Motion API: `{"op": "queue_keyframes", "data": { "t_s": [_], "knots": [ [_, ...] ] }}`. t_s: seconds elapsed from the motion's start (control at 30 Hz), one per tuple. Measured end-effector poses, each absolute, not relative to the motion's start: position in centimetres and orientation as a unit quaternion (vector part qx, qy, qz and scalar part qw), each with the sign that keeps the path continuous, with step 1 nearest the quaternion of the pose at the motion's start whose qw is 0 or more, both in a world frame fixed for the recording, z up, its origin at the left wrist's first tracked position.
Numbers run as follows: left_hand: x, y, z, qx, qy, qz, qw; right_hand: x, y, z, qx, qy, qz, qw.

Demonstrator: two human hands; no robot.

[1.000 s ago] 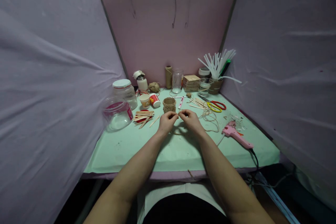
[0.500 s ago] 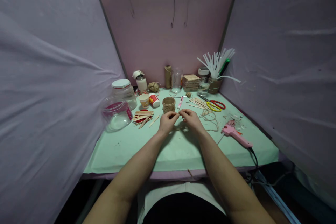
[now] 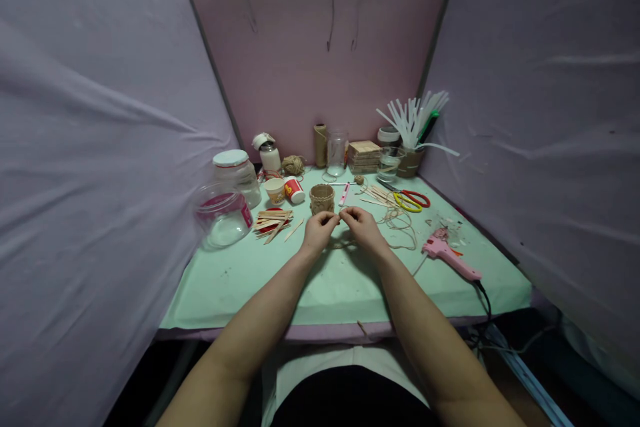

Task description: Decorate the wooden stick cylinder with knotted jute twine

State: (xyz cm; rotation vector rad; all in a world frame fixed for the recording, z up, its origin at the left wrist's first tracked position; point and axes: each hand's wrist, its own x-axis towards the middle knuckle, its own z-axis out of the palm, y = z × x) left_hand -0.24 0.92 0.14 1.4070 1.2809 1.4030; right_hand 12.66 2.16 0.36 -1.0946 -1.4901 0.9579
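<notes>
The twine [image 3: 400,230] is largely hidden where it is worked: its end seems to be pinched between the fingertips of the left hand [image 3: 320,230] and the right hand [image 3: 361,225], but the strand is too thin there to be followed with certainty. The fingers of both hands are drawn into narrow pinches, the tips brought almost together; whether they touch cannot be told. The remaining fingers are curled and mostly covered by the backs of the hands. Below the hands, a length of twine is seen on the surface [image 3: 330,297], partly covered by the wrists, and its loose loops are spread just to the right of the right hand.

The lower edge of a small brown pot [image 3: 321,197] is blocked by the left hand; the pot is set upright just beyond the left fingertips, and contact cannot be judged. The pink-and-white stick [image 3: 344,195] is placed just beyond the right hand. A red item under the wooden sticks [image 3: 274,221] is mostly covered by them. The clear scraps beside the pink glue gun [image 3: 453,259] are hard to make out, and its black cord [image 3: 486,300] is lost in shadow below the surface's edge.
</notes>
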Motion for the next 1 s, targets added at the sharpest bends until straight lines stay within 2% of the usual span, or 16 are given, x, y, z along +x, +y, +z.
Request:
{"op": "queue_keyframes", "data": {
  "t_s": [0.63,1.0],
  "knots": [
    [-0.36,0.69,0.34,0.580,0.501,0.546,0.339,12.66,2.40,0.27,-0.454,-0.610,0.378,0.529],
    [-0.41,0.45,0.48,0.611,0.519,0.534,0.270,12.69,2.08,0.47,-0.446,-0.638,0.342,0.526]
  ]
}}
